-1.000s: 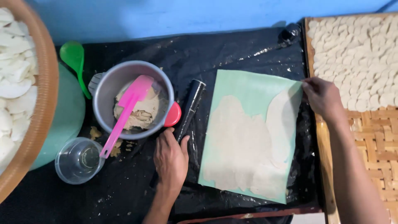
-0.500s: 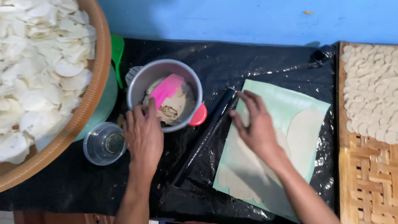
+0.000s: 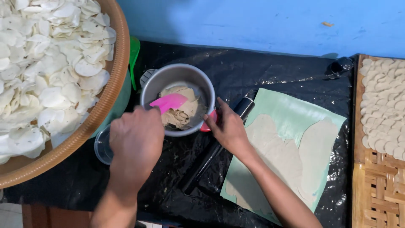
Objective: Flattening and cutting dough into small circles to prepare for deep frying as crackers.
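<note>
My left hand (image 3: 136,143) grips the handle of a pink spatula (image 3: 168,102), whose blade rests on beige dough (image 3: 182,110) inside a grey metal pot (image 3: 177,76). My right hand (image 3: 228,126) holds the pot's right rim by its red handle (image 3: 208,125). Both hands are at the pot's near side. A black rolling pin (image 3: 213,147) lies diagonally under my right wrist. To the right lies a pale green sheet (image 3: 295,118) with thin rolled dough (image 3: 282,156) spread over it.
A big woven basket (image 3: 105,109) of white crackers fills the left. A clear cup (image 3: 102,147) sits under its edge, a green spoon (image 3: 134,55) behind it. A bamboo tray (image 3: 371,177) with round dough pieces is at the right. Black plastic (image 3: 270,71) covers the surface below a blue wall.
My right hand left the bamboo tray, crossed the green sheet and now holds the pot's rim. My left hand took hold of the pink spatula. The view shifted left.
</note>
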